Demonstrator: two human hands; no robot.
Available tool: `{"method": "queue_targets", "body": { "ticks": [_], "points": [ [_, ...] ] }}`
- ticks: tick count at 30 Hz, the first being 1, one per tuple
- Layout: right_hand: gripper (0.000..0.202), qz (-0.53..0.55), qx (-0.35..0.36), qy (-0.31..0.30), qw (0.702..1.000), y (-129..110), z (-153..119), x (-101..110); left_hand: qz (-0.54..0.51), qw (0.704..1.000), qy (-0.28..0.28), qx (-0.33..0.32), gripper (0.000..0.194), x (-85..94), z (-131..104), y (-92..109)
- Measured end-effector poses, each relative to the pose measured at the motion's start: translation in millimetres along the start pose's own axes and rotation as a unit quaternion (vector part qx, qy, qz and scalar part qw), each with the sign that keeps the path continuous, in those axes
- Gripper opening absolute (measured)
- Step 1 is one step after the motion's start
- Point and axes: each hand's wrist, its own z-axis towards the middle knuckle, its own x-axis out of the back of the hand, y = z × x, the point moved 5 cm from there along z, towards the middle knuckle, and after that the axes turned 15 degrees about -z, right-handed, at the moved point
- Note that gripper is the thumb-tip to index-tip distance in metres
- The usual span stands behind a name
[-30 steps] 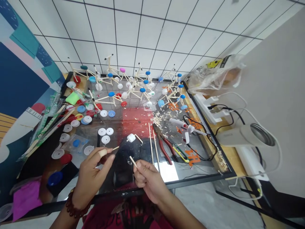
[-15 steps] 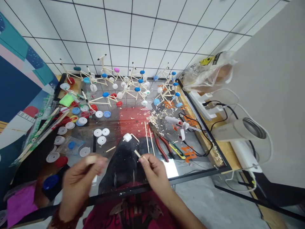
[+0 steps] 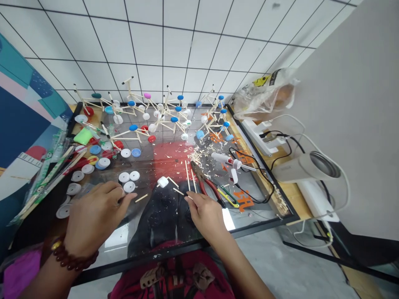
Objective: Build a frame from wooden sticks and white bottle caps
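My left hand [image 3: 96,218], with a dark bead bracelet at the wrist, hovers beside a group of white bottle caps [image 3: 129,187]. Its thumb stands apart from the curled fingers, and nothing shows between them. A short stick piece [image 3: 141,198] lies just right of that thumb. My right hand [image 3: 207,214] pinches the end of a short wooden stick [image 3: 178,191] over the glass tabletop [image 3: 174,230]. Two long thin sticks [image 3: 188,175] lie by its fingertips. Ahead sits a white cap assembly [image 3: 162,182] with stick pieces joined to it.
Red-handled pliers [image 3: 208,182], yellow-green cutters [image 3: 229,197] and a white glue gun [image 3: 227,160] lie to the right. Several stick-and-cap models [image 3: 174,119] stand at the back. Wood chips [image 3: 196,154] litter the middle. A power strip [image 3: 260,135] sits at right.
My left hand has moved forward and turned palm down, towards the short stick piece. My right hand has moved slightly forward with its stick. The view has shifted a little.
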Motion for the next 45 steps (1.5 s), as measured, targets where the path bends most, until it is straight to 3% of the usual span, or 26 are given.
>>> {"method": "queue_targets", "body": {
  "ticks": [4,8,12,18,23,29,37,40,43,45],
  "points": [
    [0.024,0.07,-0.011,0.006,0.997,9,-8,5,-0.093,0.995,0.005,-0.024,0.025,-8.8,16,4],
    [0.021,0.111,-0.001,0.012,0.994,7,-11,7,-0.23,0.971,-0.054,-0.033,0.039,-42.1,33,14],
    [0.021,0.127,0.015,0.011,0.992,2,-11,5,-0.244,0.967,-0.078,-0.002,0.051,-65.7,43,22],
    [0.018,0.15,0.023,-0.009,0.988,-1,-10,1,-0.245,0.963,-0.115,-0.001,0.054,-75.5,43,29],
    [0.015,0.159,0.033,-0.022,0.986,-5,-12,-1,-0.255,0.964,-0.081,-0.005,0.045,-81.4,41,27],
    [0.014,0.162,0.033,-0.023,0.986,-8,-13,-3,-0.261,0.965,-0.04,0.006,0.025,-84.5,41,22],
    [0.01,0.148,0.044,-0.029,0.988,-10,-12,-7,-0.262,0.965,-0.019,0.017,0.033,-89.7,41,12],
    [0.012,0.152,0.052,-0.033,0.986,-13,-11,-4,-0.268,0.963,0.015,0.0,0.04,-73.4,38,18],
    [0.021,0.183,0.067,-0.016,0.981,-17,-10,2,-0.301,0.952,0.055,-0.026,0.033,-49.3,26,31],
    [0.031,0.213,0.088,0.007,0.973,-22,-10,6,-0.355,0.935,0.023,-0.011,0.022,-43.8,14,39]
  ]
}}
